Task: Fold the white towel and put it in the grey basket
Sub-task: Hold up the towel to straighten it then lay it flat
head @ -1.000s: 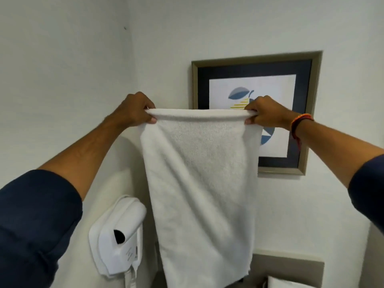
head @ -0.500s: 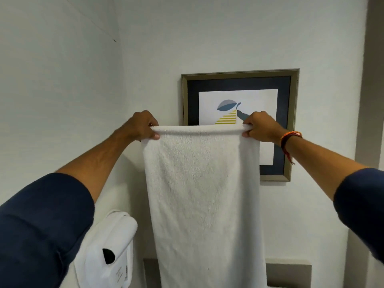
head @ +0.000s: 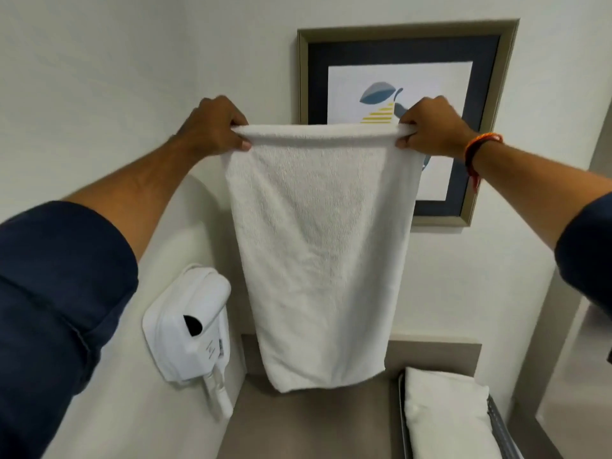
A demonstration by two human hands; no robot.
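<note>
Since half a second ago the view has tipped downward: the framed picture (head: 407, 120) now sits higher in the frame, and the bottom edge of the white towel (head: 319, 246) and the brown worktop (head: 314, 425) below it have come into sight. The grip itself looks unchanged. The left hand (head: 212, 127) and the right hand (head: 433, 125) each have their fingers pinched closed on a top corner of the towel, which hangs flat in the air in front of the wall, its upper edge rolled over thick, so it appears already doubled.

By this look, folding is partway done; at least one more fold seems needed, and the placing has not begun. At lower right a grey basket (head: 503, 429) stands on the worktop with a folded white towel (head: 443, 415) already inside it, taking up much of the visible room.

A white wall-mounted hair dryer (head: 188, 329) juts out just left of the hanging towel, close enough that a swing might brush it.
</note>
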